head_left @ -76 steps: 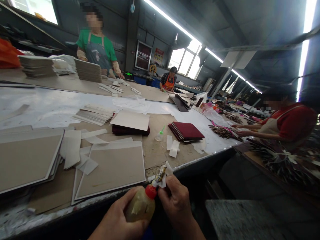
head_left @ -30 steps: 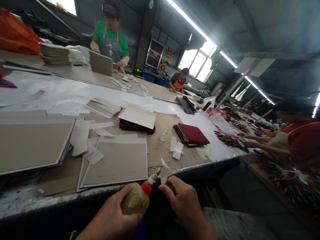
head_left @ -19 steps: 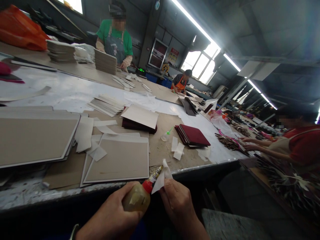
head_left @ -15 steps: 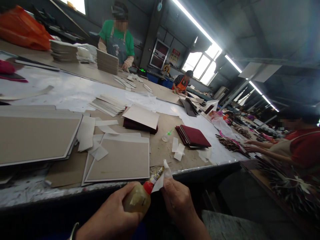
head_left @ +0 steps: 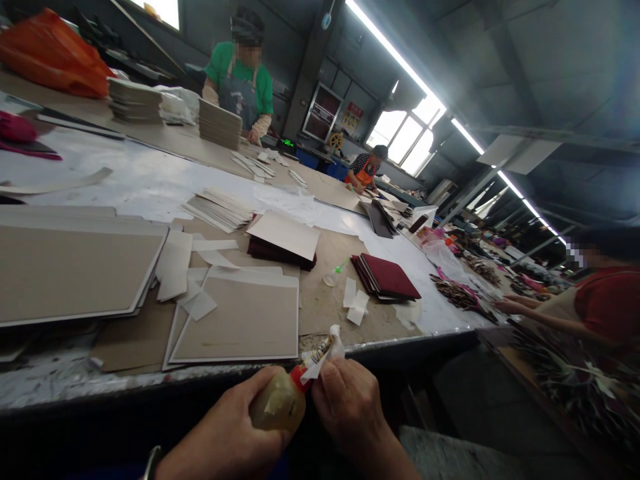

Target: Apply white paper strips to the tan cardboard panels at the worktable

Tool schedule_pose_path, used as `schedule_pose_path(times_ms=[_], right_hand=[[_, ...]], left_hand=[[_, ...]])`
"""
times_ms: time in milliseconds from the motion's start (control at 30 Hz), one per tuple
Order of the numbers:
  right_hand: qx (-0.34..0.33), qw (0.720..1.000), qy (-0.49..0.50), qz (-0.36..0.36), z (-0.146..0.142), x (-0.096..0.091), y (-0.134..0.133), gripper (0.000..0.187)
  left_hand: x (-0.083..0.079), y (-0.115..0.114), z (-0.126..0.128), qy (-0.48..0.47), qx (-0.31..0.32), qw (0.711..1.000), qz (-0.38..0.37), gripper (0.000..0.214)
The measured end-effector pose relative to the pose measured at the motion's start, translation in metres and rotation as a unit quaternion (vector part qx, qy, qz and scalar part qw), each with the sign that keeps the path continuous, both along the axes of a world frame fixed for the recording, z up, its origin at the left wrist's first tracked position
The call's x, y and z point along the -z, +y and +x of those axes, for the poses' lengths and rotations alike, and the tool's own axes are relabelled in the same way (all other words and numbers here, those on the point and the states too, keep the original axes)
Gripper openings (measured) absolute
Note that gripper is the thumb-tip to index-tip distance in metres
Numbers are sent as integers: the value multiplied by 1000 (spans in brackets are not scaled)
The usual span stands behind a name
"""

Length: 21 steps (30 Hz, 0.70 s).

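Observation:
My left hand [head_left: 240, 420] is wrapped round a squeeze bottle [head_left: 279, 403] of yellowish liquid with a red cap, tilted so its nozzle points up and right. In my right hand [head_left: 350, 400] is a crumpled piece of white paper [head_left: 336, 347], pressed round the nozzle near its tip. Both hands are just off the front edge of the table. Beyond them lies a beige board with a white border [head_left: 240, 317]. Small white paper pieces [head_left: 358, 308] are on brown card to the right.
Dark red covers [head_left: 387, 275] lie stacked at centre right, and a small clear bottle with a green tip [head_left: 331, 277] is beside them. Larger beige boards [head_left: 75, 267] fill the left. Across the table stands a co-worker in green [head_left: 240, 80]; another in red [head_left: 605, 303] works at right.
My right hand has slid the paper lower along the nozzle, toward the red cap, and the paper is more crumpled round it. My left hand keeps its hold on the bottle.

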State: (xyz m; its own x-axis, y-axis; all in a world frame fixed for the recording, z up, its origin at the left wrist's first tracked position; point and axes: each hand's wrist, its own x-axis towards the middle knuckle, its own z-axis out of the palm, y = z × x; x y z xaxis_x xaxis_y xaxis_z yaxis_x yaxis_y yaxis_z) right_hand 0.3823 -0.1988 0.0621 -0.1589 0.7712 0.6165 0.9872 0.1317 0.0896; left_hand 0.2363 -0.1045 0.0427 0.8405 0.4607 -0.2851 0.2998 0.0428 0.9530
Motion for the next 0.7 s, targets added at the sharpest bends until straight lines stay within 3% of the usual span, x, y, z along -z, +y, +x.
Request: schedule_pose_path(times_ms=[133,233,333,400,533,700], right_hand=[[89,994,-9,58,14,-5,3,21],[134,990,24,46,27,-11,0,20],[115,992,54,-6,30,-16,-5,25],[107,993,56,-4,26,-18,-8,29],[81,995,60,-6,13,-17,-11,6],[-17,996,-1,-91,7,-10,-11,21]], left_hand=[[1,-6,-2,4,12,1000,-12,34],[4,-9,-5,16,8,1000,-7,32],[5,-9,-7,25,-2,1000,4,31],[6,-7,-7,21,-4,1000,13,31],[11,0,-7,15,-19,999,39,37],[13,0,-6,16,-34,998,53,43]])
